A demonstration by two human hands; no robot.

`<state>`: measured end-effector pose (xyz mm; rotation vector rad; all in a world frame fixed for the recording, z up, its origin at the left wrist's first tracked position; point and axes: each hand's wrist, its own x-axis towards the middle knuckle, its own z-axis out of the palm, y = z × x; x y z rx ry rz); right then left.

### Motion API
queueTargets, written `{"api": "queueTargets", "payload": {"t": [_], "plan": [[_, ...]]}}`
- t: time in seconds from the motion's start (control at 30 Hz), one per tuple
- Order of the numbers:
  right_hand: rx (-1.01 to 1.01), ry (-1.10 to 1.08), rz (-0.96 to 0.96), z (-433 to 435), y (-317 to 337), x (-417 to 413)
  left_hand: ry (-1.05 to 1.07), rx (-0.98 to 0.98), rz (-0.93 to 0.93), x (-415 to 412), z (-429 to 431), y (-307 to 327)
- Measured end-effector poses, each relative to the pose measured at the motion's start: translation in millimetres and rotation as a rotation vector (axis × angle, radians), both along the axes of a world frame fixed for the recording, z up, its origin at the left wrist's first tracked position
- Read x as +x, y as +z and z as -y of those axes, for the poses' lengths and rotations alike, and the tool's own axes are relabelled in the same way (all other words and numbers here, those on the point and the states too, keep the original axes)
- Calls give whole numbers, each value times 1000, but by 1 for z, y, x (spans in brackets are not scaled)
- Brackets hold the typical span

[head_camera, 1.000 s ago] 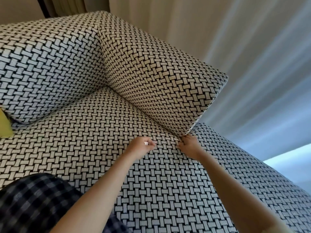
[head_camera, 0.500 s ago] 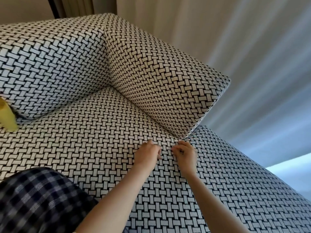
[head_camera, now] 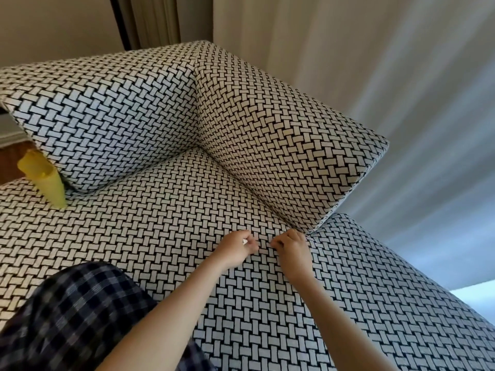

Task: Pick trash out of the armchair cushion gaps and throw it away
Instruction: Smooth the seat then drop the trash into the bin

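The armchair's black-and-white woven seat cushion (head_camera: 160, 231) fills the view. My left hand (head_camera: 237, 249) rests on it with fingers curled, and a small white scrap (head_camera: 244, 241) shows between them. My right hand (head_camera: 293, 249) lies just right of it, at the front corner of the right arm cushion (head_camera: 281, 145) where the gap ends. Its fingers are curled with the tips together; I cannot tell whether they pinch anything. A yellow wrapper-like piece (head_camera: 45, 180) sticks out of the gap under the back cushion (head_camera: 107, 121) at far left.
My knee in dark plaid fabric (head_camera: 75, 311) rests on the seat's near left. Pale curtains (head_camera: 375, 62) hang behind and to the right of the chair. A strip of wooden floor (head_camera: 13, 159) shows at far left.
My right hand has drawn back from the arm-cushion gap toward my left hand, and the two now sit almost fingertip to fingertip. The view has shifted, showing more of the yellow piece.
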<state>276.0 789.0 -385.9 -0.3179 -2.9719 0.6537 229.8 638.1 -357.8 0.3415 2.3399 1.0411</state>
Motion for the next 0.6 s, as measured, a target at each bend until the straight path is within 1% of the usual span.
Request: {"api": "queueTargets", "payload": {"t": [0.03, 0.1, 0.2, 0.33, 0.5, 0.6], "plan": [[55, 30, 33, 0, 2, 0, 18, 14, 16, 1, 1, 1], [85, 62, 58, 0, 3, 2, 49, 28, 49, 3, 2, 4], [34, 67, 69, 1, 4, 14, 63, 33, 70, 7, 3, 7], [-21, -29, 73, 7, 8, 28, 58, 28, 83, 13, 4, 9], [120, -7, 183, 23, 8, 35, 57, 12, 88, 22, 7, 13], [117, -32, 229, 31, 16, 27, 93, 41, 97, 21, 15, 20]]}}
